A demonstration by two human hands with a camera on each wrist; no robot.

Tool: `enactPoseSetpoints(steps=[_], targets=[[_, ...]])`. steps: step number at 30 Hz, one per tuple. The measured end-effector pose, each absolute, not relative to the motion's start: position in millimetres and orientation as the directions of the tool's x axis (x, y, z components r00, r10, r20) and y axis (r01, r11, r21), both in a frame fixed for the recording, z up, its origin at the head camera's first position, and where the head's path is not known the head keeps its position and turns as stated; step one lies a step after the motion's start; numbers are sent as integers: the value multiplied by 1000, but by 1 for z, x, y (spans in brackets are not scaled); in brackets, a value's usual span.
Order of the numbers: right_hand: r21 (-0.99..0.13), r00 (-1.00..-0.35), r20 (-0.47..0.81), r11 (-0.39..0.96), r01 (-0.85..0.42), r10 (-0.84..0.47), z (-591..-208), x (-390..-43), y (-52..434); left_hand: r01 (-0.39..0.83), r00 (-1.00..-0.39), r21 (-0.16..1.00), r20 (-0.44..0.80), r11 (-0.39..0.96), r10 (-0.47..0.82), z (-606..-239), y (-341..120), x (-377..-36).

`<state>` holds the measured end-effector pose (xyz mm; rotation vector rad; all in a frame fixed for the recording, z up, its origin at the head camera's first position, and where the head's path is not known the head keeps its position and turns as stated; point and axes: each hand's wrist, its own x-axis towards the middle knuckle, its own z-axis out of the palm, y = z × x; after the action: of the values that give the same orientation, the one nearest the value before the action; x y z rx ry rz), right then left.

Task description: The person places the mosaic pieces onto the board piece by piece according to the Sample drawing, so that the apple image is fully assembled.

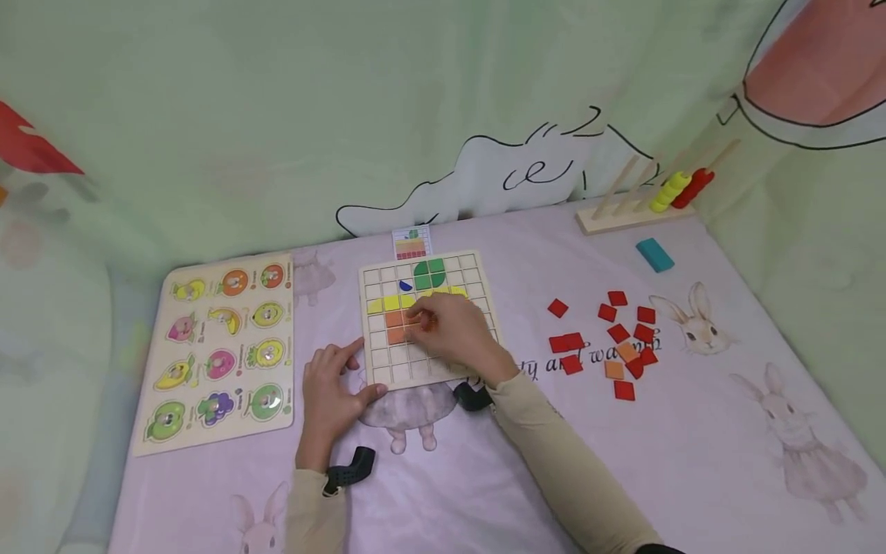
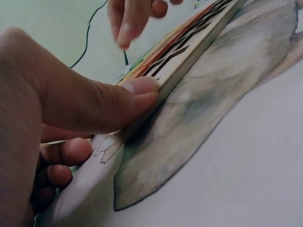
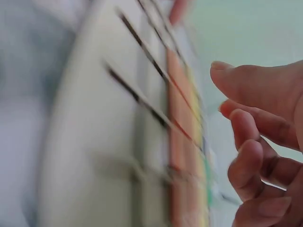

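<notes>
Nearest, the left hand (image 1: 332, 385) steadies the grid board (image 1: 388, 373) at its near left corner: the thumb presses the near edge and the other fingers lie along the left side, so the grip is clamped on that corner. The left wrist view shows the thumb (image 2: 118, 101) flat against the board's (image 2: 189, 52) wooden edge, the lower fingers curled on the bench beneath.

Just beyond, the right hand (image 1: 453, 331) rests over the middle of the board, fingertips down on an orange tile (image 1: 396, 319) in the orange row. Whether the grip pinches a tile or only presses on it cannot be told; the right wrist view is blurred, showing loosely bent fingers (image 3: 251, 137) beside the orange squares (image 3: 182, 137).

Farther on the board sit a yellow row (image 1: 391, 302), a blue piece (image 1: 405, 286) and green pieces (image 1: 429, 273). A pattern card (image 1: 411, 243) lies just past its far edge.

Right of the board, loose red and orange tiles (image 1: 616, 335) are scattered on the bench (image 1: 692, 446). A fruit puzzle (image 1: 221, 350) lies to the left. At the far right lie a teal block (image 1: 654, 255) and a bead rack (image 1: 651, 196).
</notes>
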<state>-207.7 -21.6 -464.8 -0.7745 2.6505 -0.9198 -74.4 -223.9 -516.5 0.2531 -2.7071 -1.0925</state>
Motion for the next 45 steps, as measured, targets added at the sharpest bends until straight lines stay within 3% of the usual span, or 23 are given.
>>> enactPoseSetpoints(steps=[5,9,14,19,34,40,45], targets=[[-631,-901,-15,703,-328,-433,-449,-222,42,-68,-962,703,141,707,-233,-517,-221,-76],[-574,-943,-87,790,-215,-320,-442,-220,108,-60,-958,697,160,714,-237,-518,-221,-74],[-483,-941,-234,869,-107,-246,-436,-207,186,-56,-959,692,164,720,-231,-517,-222,-72],[-427,-916,-319,899,-91,-244,-437,-192,230,-49,-957,689,176,723,-232,-516,-226,-69],[-433,-918,-311,896,-94,-247,-447,-176,240,-32,-954,702,192,711,-233,-518,-223,-72],[-521,-961,-110,838,-161,-253,-456,-174,231,-20,-959,694,190,720,-210,-519,-223,-75],[-627,-969,42,748,-216,-245,-461,-182,192,-32,-958,686,185,727,-217,-519,-224,-74]])
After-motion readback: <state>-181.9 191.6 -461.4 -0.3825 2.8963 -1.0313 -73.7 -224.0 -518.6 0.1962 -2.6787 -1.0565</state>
